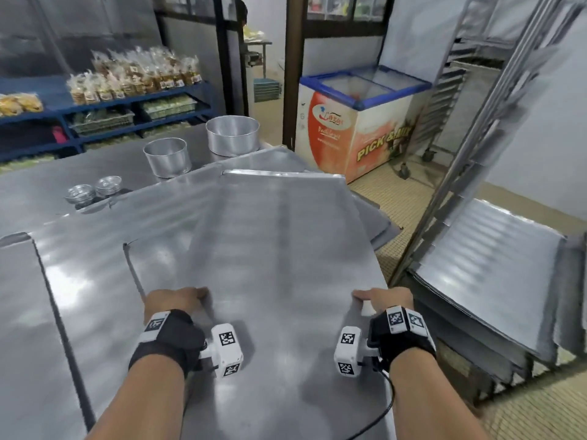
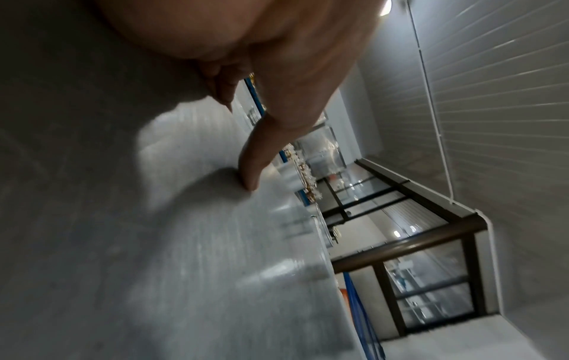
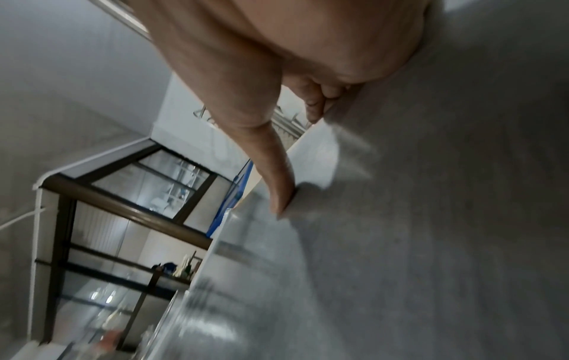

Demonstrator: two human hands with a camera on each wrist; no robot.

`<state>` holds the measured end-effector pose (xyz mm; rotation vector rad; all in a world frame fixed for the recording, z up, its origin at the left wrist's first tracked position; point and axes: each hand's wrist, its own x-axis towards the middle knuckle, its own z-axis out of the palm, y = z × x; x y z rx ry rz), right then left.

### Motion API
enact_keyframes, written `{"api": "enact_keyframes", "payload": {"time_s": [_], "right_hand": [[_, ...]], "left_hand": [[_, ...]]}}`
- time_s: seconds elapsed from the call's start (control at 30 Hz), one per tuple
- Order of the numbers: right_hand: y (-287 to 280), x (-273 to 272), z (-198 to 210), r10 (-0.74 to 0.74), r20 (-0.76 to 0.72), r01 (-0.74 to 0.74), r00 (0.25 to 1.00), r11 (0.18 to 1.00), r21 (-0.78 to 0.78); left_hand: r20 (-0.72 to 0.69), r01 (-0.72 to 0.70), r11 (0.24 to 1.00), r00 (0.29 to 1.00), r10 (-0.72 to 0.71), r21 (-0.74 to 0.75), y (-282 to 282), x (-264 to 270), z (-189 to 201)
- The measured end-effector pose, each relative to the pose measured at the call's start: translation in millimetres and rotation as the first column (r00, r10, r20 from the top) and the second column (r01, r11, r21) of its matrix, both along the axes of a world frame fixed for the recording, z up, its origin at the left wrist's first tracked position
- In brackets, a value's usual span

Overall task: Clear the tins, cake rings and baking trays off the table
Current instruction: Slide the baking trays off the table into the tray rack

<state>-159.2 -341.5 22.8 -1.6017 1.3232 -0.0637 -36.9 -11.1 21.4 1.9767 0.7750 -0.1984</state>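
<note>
- both hands grasp tray [image 1: 254, 249]: left hand [image 1: 173, 301] and right hand [image 1: 386, 300] at its side edges, thumbs on top, likely for balance
- tray over table [image 1: 38, 192], far end raised
- tins [image 1: 165, 155] on table behind

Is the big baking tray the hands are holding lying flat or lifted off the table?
Lifted and tilted. Both hands, left hand and right hand, grip the baking tray by its side edges, and its far end overhangs the trays beneath.

Bright overhead light, glare on tray [image 1: 254, 249], wrist views blurred, perhaps motion-smeared
</note>
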Motion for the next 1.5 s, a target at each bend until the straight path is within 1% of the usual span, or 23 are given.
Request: {"api": "enact_keyframes", "payload": {"time_s": [0.1,0.2,0.27,0.33,0.37,0.47,0.6,0.67,0.77,0.9,0.93,1.03,1.07,1.1,1.13,1.33,1.37,1.43,1.5], "right_hand": [[17,-30,0,-0.086,0.010,0.086,0.996,0.996,-0.001],[31,-60,5,-0.161,0.006,0.161,0.987,0.987,-0.018],[36,-78,7,-0.208,0.003,0.208,0.978,0.978,-0.012],[40,-98,11,-0.253,0.000,0.253,0.967,0.967,-0.018],[41,-108,12,-0.276,-0.004,0.276,0.961,0.961,-0.021],[45,-138,16,-0.356,0.007,0.356,0.934,0.934,-0.015],[50,-173,20,-0.462,0.034,0.463,0.886,0.886,-0.013],[52,-193,25,-0.496,0.051,0.497,0.867,0.868,0.004],[53,-227,30,-0.546,0.093,0.545,0.832,0.837,0.045],[54,-275,38,-0.592,0.133,0.580,0.795,0.806,0.121],[55,-288,40,-0.605,0.144,0.592,0.783,0.796,0.129],[59,-320,46,-0.627,0.157,0.612,0.763,0.779,0.139],[59,-330,47,-0.626,0.166,0.609,0.762,0.780,0.143],[60,-340,50,-0.608,0.163,0.591,0.777,0.794,0.144],[59,-349,50,-0.617,0.159,0.599,0.771,0.787,0.149],[51,-384,44,-0.670,0.143,0.645,0.728,0.741,0.188],[49,-388,45,-0.682,0.146,0.654,0.717,0.730,0.198],[43,-395,45,-0.730,0.158,0.686,0.665,0.681,0.256],[36,-399,43,-0.770,0.187,0.710,0.610,0.636,0.303]], "left_hand": [[0.004,0.193,0.980,0.981,-0.193,0.040,6,2,4],[0.062,0.275,0.961,0.960,-0.275,0.009,8,1,1],[0.062,0.309,0.951,0.949,-0.308,-0.010,3,1,-4],[0.018,0.351,0.936,0.936,-0.351,-0.004,-6,-3,-3],[-0.007,0.357,0.934,0.934,-0.357,0.004,-11,-7,-1],[-0.023,0.354,0.934,0.934,-0.355,-0.049,-24,-18,-1],[-0.028,0.414,0.908,0.909,-0.416,-0.058,-41,-28,-18],[-0.029,0.451,0.892,0.891,-0.452,-0.042,-50,-47,-8],[-0.018,0.499,0.864,0.865,-0.501,-0.067,-62,-77,6],[0.008,0.515,0.854,0.857,-0.516,-0.072,-76,-113,14],[0.026,0.528,0.848,0.849,-0.527,-0.054,-79,-121,14],[0.014,0.577,0.817,0.817,-0.577,-0.014,-90,-145,16],[0.009,0.587,0.809,0.809,-0.587,-0.017,-94,-154,15],[0.009,0.595,0.803,0.803,-0.595,-0.018,-98,-160,13],[-0.009,0.607,0.794,0.794,-0.608,-0.028,-102,-167,14],[-0.017,0.654,0.756,0.756,-0.654,0.000,-128,-198,11],[-0.011,0.655,0.756,0.756,-0.655,0.001,-134,-202,10],[-0.019,0.659,0.752,0.752,-0.659,0.011,-144,-205,7],[-0.041,0.668,0.744,0.743,-0.668,-0.011,-157,-207,1]]}}
